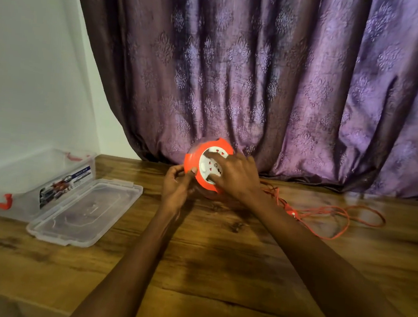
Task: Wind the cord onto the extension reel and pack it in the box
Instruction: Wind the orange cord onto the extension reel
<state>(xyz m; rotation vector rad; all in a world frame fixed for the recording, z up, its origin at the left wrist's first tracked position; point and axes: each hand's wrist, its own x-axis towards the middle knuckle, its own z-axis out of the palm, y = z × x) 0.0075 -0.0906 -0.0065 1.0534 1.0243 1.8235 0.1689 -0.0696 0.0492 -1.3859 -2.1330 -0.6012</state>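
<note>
Reel (205, 167) tilted on edge on the tabletop (216, 275), left hand (175, 187) pinching its orange rim, right hand (236, 178) spread over the white face; risk of loose cord (330, 217) snagging or tangling.

Glossy wood table (216, 275), clear plastic box (47, 167)
</note>
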